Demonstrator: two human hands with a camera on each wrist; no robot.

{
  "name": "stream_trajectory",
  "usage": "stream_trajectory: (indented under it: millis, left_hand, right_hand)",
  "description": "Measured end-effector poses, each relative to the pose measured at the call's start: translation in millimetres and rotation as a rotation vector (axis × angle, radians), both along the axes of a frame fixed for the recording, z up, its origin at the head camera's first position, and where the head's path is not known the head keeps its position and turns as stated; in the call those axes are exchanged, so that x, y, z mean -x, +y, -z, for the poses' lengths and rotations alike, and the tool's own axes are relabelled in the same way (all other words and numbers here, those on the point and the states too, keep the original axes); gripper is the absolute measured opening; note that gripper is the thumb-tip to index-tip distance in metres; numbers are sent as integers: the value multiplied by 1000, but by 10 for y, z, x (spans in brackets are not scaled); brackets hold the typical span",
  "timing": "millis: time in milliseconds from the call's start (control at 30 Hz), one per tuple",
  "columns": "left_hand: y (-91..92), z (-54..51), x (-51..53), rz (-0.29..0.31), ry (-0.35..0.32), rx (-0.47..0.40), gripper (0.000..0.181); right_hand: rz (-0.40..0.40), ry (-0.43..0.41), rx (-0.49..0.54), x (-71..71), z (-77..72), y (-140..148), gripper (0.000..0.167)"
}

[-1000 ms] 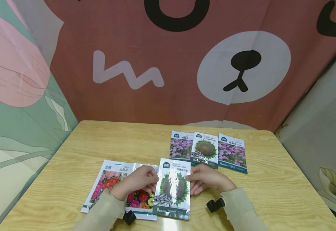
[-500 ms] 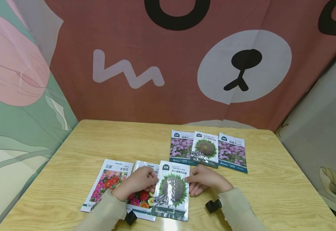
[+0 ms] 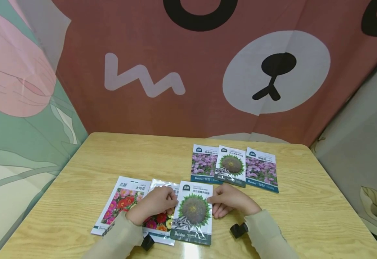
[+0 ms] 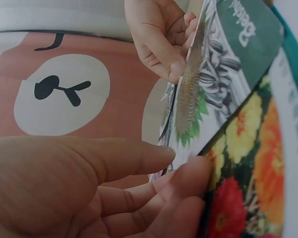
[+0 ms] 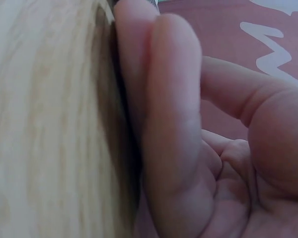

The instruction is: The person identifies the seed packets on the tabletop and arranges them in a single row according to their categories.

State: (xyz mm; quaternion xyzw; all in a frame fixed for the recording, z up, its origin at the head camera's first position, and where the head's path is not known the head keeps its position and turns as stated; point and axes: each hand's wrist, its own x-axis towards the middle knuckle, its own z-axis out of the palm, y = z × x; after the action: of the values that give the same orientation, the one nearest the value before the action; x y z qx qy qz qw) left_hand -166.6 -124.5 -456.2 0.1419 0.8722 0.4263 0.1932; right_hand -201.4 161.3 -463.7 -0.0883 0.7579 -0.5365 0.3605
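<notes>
A sunflower seed packet (image 3: 193, 212), white with a dark green band along its bottom, lies near the table's front between both hands. My left hand (image 3: 156, 202) pinches its left edge; in the left wrist view that hand's thumb and fingers (image 4: 188, 183) meet at the packet's edge. On the opposite side, my right hand (image 3: 233, 200) pinches the right edge between thumb and fingers. Under the packet's left side is a seed packet with red and yellow flowers (image 3: 160, 227), partly covered. The right wrist view shows the right hand (image 5: 174, 124) low against the wooden tabletop.
Another bright flower packet (image 3: 123, 205) lies at the left, partly behind the left forearm. Toward the back right, a second sunflower packet (image 3: 231, 166) overlaps one purple flower packet (image 3: 202, 164), beside another purple flower packet (image 3: 261, 169). A printed bear cloth (image 3: 201, 82) hangs behind the wooden table (image 3: 305, 201).
The glare on the held sunflower packet has faded as its tilt changed. It has shifted slightly left, and both hands keep their grip on its edges.
</notes>
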Motion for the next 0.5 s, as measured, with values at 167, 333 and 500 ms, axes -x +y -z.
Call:
stream_trajectory:
  millis: [167,333,500]
  left_hand:
    - [0,-33,-3,24,26,37,13]
    - [-8,-70,-21,30,37,54,13]
    - [-10,-103,-55,35,38,80,11]
  right_hand:
    - [0,22,-13,-9,-16,-14,27]
    - [12,64,-29,-23,-31,-32,29]
    - [26,97,-54,-38,-30,-47,26]
